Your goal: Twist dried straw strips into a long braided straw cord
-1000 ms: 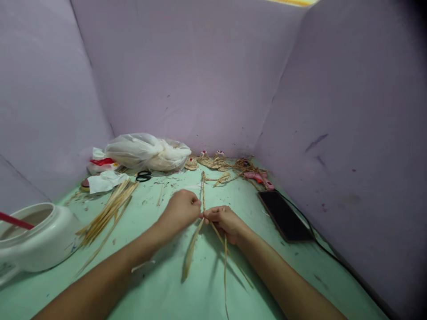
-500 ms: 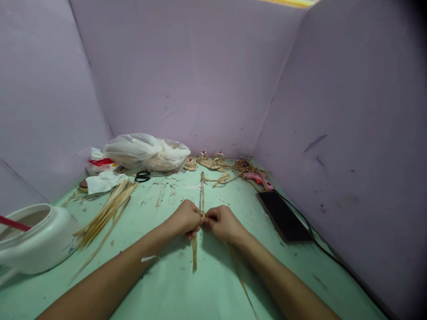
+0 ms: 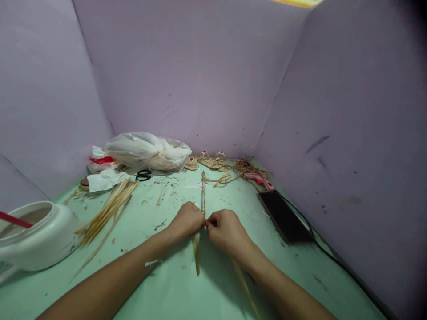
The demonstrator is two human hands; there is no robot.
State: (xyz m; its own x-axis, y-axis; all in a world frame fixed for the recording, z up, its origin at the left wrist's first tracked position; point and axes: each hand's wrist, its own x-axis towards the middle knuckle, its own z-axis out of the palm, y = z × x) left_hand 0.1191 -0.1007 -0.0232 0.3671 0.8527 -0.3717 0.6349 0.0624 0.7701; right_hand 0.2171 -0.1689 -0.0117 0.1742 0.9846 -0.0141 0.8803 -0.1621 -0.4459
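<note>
My left hand (image 3: 187,219) and my right hand (image 3: 224,230) are closed side by side on a thin braided straw cord (image 3: 203,189) that runs away from me across the green table (image 3: 167,284). Each hand pinches loose straw strands at the cord's near end. One flat strand (image 3: 196,254) hangs down from under my left hand. Another strand (image 3: 243,286) trails toward me below my right wrist.
A bundle of straw strips (image 3: 108,211) lies at the left, beside a white jar (image 3: 36,238) with a red stick. Black scissors (image 3: 144,175), a plastic bag (image 3: 147,151), small woven pieces (image 3: 213,161), a pink glue gun (image 3: 258,178) and a dark phone (image 3: 283,217) lie toward the lilac walls.
Both hands drew closer together and nearer to me along the cord. The loose strands that splayed out below the hands a second ago are now gathered under them.
</note>
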